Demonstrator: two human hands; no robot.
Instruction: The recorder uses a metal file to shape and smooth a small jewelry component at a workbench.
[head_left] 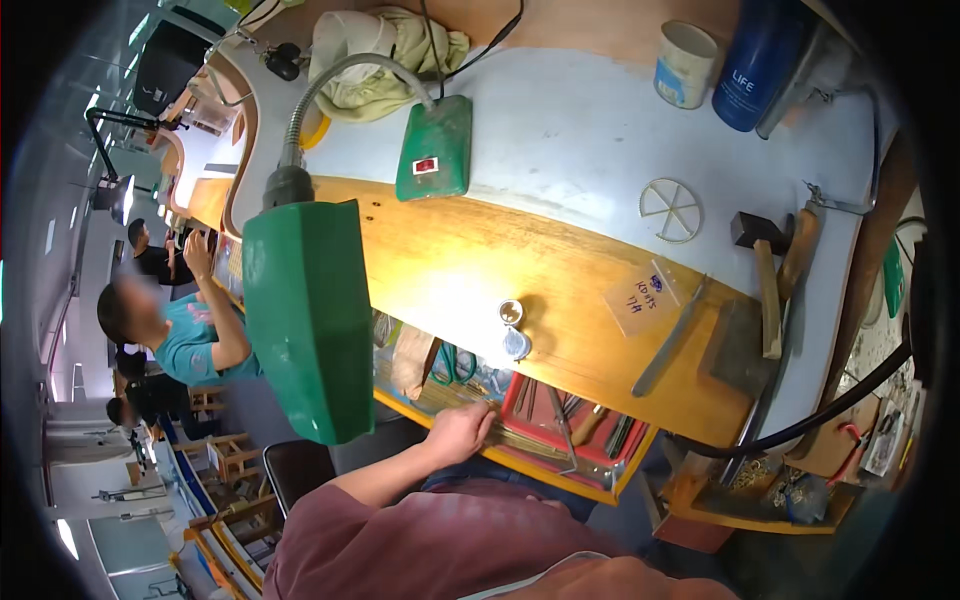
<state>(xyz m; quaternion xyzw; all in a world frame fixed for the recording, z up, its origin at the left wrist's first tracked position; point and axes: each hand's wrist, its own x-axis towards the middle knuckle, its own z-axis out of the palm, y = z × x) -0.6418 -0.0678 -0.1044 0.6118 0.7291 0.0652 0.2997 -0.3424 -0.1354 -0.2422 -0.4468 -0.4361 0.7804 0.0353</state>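
My left hand (pixel 460 432) is at the front rim of an open wooden drawer (pixel 400 402), its fingers curled over the edge. My right hand is out of view. Inside the drawer sits a red tray (pixel 521 400) with several thin hand tools, one with a wooden handle. Left of the tray lie green-handled pliers or scissors (pixel 453 365) and a brown paper piece (pixel 412 361). On the wooden bench top (pixel 560 290) above the drawer stands a small round container (pixel 511 313). A round silvery piece (pixel 516 345), perhaps its lid, lies beside it.
A green lamp head (pixel 308 320) hangs over the left side on a bendable neck from its green base (pixel 435 150). To the right lie a plastic bag (pixel 640 300), a long flat metal tool (pixel 669 337), a hammer (pixel 768 290) and a spoked ring (pixel 671 211). People work at far left.
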